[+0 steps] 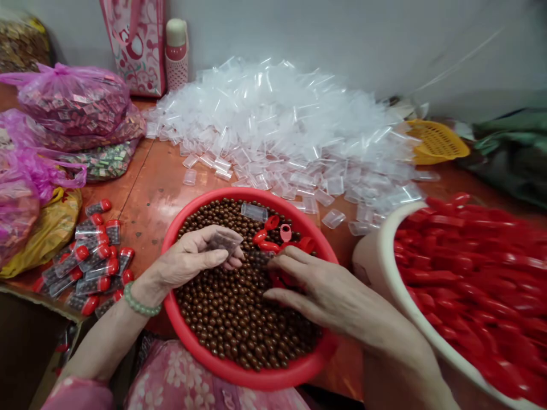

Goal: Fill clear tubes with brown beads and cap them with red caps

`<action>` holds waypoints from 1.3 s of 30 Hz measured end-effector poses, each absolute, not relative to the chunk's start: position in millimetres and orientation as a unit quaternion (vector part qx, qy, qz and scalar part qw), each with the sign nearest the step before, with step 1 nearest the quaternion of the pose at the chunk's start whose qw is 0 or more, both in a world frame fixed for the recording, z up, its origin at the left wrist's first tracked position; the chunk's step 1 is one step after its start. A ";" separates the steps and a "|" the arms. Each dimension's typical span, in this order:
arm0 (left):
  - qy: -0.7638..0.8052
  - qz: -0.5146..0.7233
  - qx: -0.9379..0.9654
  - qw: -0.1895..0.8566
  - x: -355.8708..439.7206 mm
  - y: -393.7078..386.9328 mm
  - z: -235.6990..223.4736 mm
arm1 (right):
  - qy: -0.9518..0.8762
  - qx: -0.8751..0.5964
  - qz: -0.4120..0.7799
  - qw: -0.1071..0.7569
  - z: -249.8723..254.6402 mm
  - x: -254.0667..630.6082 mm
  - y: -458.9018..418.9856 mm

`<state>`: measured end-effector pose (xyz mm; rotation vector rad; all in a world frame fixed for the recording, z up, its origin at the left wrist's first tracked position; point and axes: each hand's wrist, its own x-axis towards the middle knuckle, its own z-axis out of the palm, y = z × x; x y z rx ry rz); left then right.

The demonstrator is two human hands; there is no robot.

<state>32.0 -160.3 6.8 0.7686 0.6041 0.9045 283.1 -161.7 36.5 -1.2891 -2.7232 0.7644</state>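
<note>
A red plastic basin (316,228) holds a deep layer of glossy brown balls (239,324). Above its left side, my left hand (200,256) is closed around a clear plastic tube (224,242) with dark contents. My right hand (311,282) reaches into the basin's right side, thumb and fingers apart and curved down over red caps; some fingertips are hidden. Several red caps (268,246) lie on the balls just beyond those fingers, along with a pinkish cap (285,232). Another clear tube (254,212) rests on the balls near the far rim.
Clear tubes (273,114) form a large heap behind the basin. On the right stands a white tub (384,245) of red caps (478,285). Filled, red-capped tubes (92,256) lie at left, near pink bags (72,102). A bottle (176,54) and yellow basket (440,141) stand farther back.
</note>
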 end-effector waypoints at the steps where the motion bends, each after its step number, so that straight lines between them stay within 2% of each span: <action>1: 0.285 0.423 0.365 0.779 32.5 -161.6 6.5 | -0.879 -0.420 0.227 0.004 35.1 284.1 -166.9; 6: 0.291 0.427 0.375 0.770 32.9 -159.4 7.5 | -0.880 -0.437 0.182 -0.036 27.0 279.1 -185.3; 11: 0.297 0.428 0.356 0.776 34.2 -156.8 12.7 | -0.856 -0.450 0.251 -0.029 25.3 282.4 -184.6; 15: 0.272 0.451 0.327 0.785 34.0 -155.4 14.4 | -0.828 -0.459 0.320 0.043 32.8 299.7 -182.3; 21: 0.270 0.444 0.312 0.796 34.8 -155.1 15.1 | -0.712 -0.528 0.400 0.234 42.6 302.7 -180.1; 23: 0.281 0.444 0.315 0.790 35.5 -155.5 15.1 | -0.674 -0.523 0.444 0.274 43.6 291.7 -175.2; 25: 0.291 0.446 0.316 0.785 36.1 -155.9 14.1 | -0.662 -0.497 0.489 0.276 44.2 279.3 -167.9; 29: 0.320 0.442 0.327 0.772 36.9 -156.2 8.9 | -0.702 -0.411 0.544 0.209 43.5 262.2 -152.0; 31: 0.332 0.439 0.340 0.763 37.1 -155.9 6.1 | -0.691 -0.403 0.564 0.203 42.1 258.0 -146.2; 35: 0.343 0.449 0.357 0.744 37.4 -155.0 3.4 | -0.609 -0.444 0.602 0.265 37.4 251.5 -141.1; 39: 0.358 0.453 0.341 0.742 38.7 -154.6 4.3 | -0.545 -0.481 0.586 0.359 26.5 241.9 -143.0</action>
